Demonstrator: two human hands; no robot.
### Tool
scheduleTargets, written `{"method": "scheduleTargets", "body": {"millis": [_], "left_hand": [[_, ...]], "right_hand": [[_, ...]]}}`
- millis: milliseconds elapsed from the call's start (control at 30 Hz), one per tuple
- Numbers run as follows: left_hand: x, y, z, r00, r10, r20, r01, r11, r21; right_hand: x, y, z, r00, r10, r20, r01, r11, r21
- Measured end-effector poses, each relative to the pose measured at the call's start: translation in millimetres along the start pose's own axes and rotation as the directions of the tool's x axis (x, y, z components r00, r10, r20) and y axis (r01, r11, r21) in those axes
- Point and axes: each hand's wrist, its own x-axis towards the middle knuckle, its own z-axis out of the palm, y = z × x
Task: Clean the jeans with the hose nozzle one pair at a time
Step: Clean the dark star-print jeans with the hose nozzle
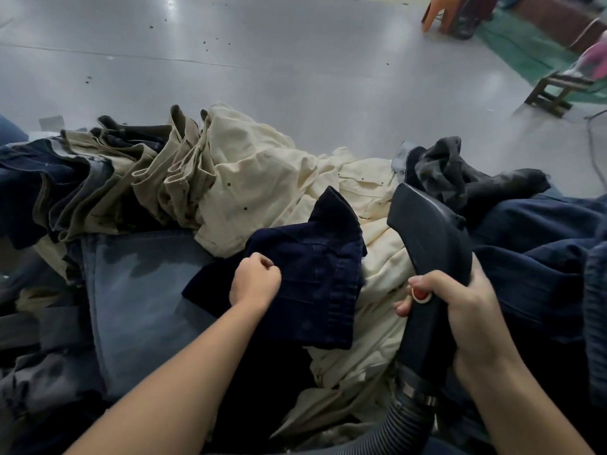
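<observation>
A ribbed grey hose rises from the bottom edge of the view into a black vacuum nozzle, which the person's right hand grips around its handle, thumb resting beside a red button. The nozzle's flat mouth points up and away, above a cream garment. Just left of it, the left hand is closed in a fist on a fold of dark navy jeans, pinching the cloth where it lies across the heap. Beneath that pair, a faded blue pair spreads flat toward the left. To the right, more dark blue denim is piled up, with a charcoal garment bunched behind the nozzle. Farther back, a row of khaki and navy trousers lies stacked with waistbands overlapping, next to rumpled cream cloth. Beyond the heap stretches a glossy grey floor, with an orange plastic stool and a dark wooden stool at the far right.
</observation>
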Motion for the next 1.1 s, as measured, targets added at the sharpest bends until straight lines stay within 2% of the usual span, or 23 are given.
{"method": "scheduleTargets", "body": {"millis": [67, 133, 167, 267, 300, 367, 433, 467, 567, 633, 733, 767, 800, 833, 900, 933, 967, 1000, 1033, 1067, 1100], "left_hand": [[-10, 6, 13, 0.984, 0.175, -0.032, -0.167, 0.969, 0.182], [-14, 5, 26, 0.937, 0.342, -0.067, -0.294, 0.879, 0.375], [-14, 4, 27, 0.928, 0.363, -0.083, -0.300, 0.861, 0.411], [-6, -5, 19, 0.964, 0.255, -0.071, -0.218, 0.916, 0.336], [-4, -14, 18, 0.957, 0.289, -0.007, -0.265, 0.889, 0.373], [-9, -32, 23, 0.899, 0.361, 0.248, -0.438, 0.739, 0.511], [-21, -45, 30, 0.822, 0.311, 0.477, -0.555, 0.627, 0.547], [-26, -45, 33, 0.778, 0.303, 0.550, -0.602, 0.610, 0.515], [-40, -31, 38, 0.601, 0.395, 0.695, -0.753, 0.570, 0.328], [-55, -20, 42, 0.509, 0.448, 0.735, -0.802, 0.556, 0.217], [-89, -9, 54, 0.384, 0.557, 0.737, -0.801, 0.598, -0.035], [-102, -7, 56, 0.359, 0.596, 0.718, -0.784, 0.611, -0.115], [-111, -6, 56, 0.371, 0.633, 0.679, -0.771, 0.617, -0.154], [-115, -5, 53, 0.436, 0.659, 0.612, -0.759, 0.635, -0.144], [-110, -5, 43, 0.669, 0.626, 0.401, -0.666, 0.744, -0.049], [-101, -8, 38, 0.781, 0.559, 0.279, -0.590, 0.807, 0.033], [-90, -14, 34, 0.884, 0.436, 0.169, -0.459, 0.878, 0.136], [-80, -22, 29, 0.970, 0.234, 0.070, -0.244, 0.948, 0.206], [-70, -30, 22, 0.999, -0.034, 0.016, 0.031, 0.980, 0.196], [-63, -39, 14, 0.954, -0.300, 0.030, 0.296, 0.951, 0.094], [-56, -48, 8, 0.863, -0.491, 0.117, 0.501, 0.861, -0.083]], "right_hand": [[0, 0, 1, 1.000, 0.012, 0.003, -0.012, 1.000, -0.007], [0, 1, 2, 1.000, 0.023, 0.011, -0.023, 0.999, -0.024], [0, 2, 3, 0.999, 0.029, 0.017, -0.028, 0.999, -0.033], [0, 5, 5, 0.999, 0.037, 0.040, -0.034, 0.998, -0.056], [0, 5, 6, 0.998, 0.037, 0.043, -0.035, 0.998, -0.058], [2, 7, 5, 0.998, 0.039, 0.039, -0.036, 0.997, -0.069], [4, 7, 5, 0.999, 0.046, 0.030, -0.044, 0.996, -0.077], [5, 6, 5, 0.999, 0.048, 0.023, -0.046, 0.996, -0.074], [7, 7, 6, 0.999, 0.049, 0.011, -0.048, 0.997, -0.052], [7, 7, 6, 0.999, 0.047, 0.013, -0.046, 0.998, -0.050], [7, 9, 5, 0.998, 0.055, 0.018, -0.054, 0.996, -0.068], [7, 10, 5, 0.998, 0.060, 0.016, -0.059, 0.996, -0.072], [8, 11, 4, 0.998, 0.066, 0.012, -0.064, 0.995, -0.073], [9, 12, 4, 0.997, 0.071, 0.009, -0.070, 0.995, -0.074], [10, 16, 4, 0.996, 0.085, 0.007, -0.084, 0.993, -0.080], [11, 17, 4, 0.996, 0.093, 0.009, -0.092, 0.992, -0.085], [11, 19, 4, 0.995, 0.102, 0.012, -0.100, 0.991, -0.089], [11, 20, 3, 0.994, 0.111, 0.014, -0.109, 0.990, -0.094], [11, 20, 3, 0.993, 0.119, 0.014, -0.117, 0.988, -0.098], [11, 21, 3, 0.992, 0.124, 0.014, -0.122, 0.987, -0.101], [12, 21, 3, 0.992, 0.126, 0.017, -0.123, 0.987, -0.105]]}}
